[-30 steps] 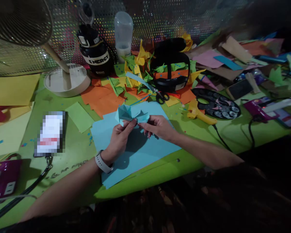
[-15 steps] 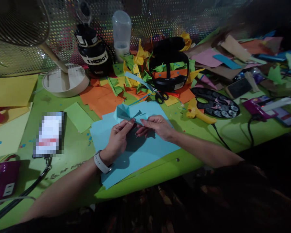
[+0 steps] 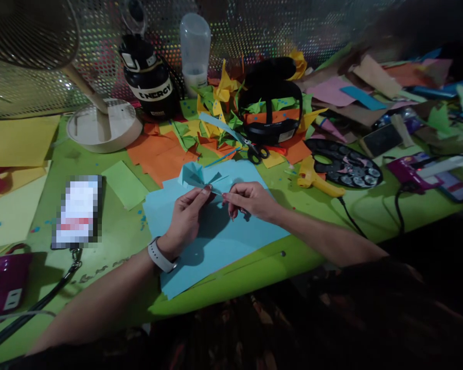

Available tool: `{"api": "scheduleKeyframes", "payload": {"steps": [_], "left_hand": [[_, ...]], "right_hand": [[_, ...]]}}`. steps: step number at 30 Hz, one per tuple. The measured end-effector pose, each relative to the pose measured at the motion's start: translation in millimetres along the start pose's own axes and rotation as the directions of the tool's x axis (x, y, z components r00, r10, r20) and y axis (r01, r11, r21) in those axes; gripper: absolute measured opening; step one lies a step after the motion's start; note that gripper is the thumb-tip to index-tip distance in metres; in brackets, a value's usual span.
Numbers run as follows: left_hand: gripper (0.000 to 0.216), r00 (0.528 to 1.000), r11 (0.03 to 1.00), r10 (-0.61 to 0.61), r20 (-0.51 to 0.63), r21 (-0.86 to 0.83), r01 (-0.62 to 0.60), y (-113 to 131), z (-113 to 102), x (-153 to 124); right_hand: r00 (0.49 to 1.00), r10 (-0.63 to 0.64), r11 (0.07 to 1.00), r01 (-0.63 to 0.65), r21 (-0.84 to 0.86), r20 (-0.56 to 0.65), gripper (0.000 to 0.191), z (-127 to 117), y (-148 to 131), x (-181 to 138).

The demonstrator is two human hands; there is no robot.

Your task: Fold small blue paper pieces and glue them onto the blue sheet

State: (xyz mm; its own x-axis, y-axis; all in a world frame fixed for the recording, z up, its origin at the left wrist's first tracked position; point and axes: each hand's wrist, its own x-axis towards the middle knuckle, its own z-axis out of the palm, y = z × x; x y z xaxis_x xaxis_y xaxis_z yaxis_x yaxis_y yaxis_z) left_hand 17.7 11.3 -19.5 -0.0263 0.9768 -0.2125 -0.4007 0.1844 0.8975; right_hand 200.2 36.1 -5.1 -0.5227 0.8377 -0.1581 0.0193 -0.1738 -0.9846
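Observation:
A folded light-blue paper piece is held just above a stack of blue paper sheets at the front of the table. My left hand pinches its lower edge between thumb and fingers; a pale watch strap circles that wrist. On the other side, my right hand has thumb and forefinger closed at the paper's right-hand end, the other fingers curled beneath. Part of the folded piece is hidden behind the fingers. Scissors with black handles lie just beyond the stack.
A phone on a strap lies to the left, near a green paper strip and a fan base. Behind are a black bottle, orange sheets and a headset. A yellow glue gun with a cord sits right.
My right hand has shifted slightly, its fingers curling in more under the paper. The folded piece has moved a little to the left and turned in my left hand.

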Motion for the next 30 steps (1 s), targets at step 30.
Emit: {"api": "scheduleKeyframes", "payload": {"steps": [30], "left_hand": [[0.03, 0.97, 0.936, -0.041, 0.239, 0.348, -0.046, 12.3, -2.7, -2.0]], "right_hand": [[0.997, 0.053, 0.995, -0.048, 0.092, -0.051, 0.041, -14.2, -0.1, 0.9]]}}
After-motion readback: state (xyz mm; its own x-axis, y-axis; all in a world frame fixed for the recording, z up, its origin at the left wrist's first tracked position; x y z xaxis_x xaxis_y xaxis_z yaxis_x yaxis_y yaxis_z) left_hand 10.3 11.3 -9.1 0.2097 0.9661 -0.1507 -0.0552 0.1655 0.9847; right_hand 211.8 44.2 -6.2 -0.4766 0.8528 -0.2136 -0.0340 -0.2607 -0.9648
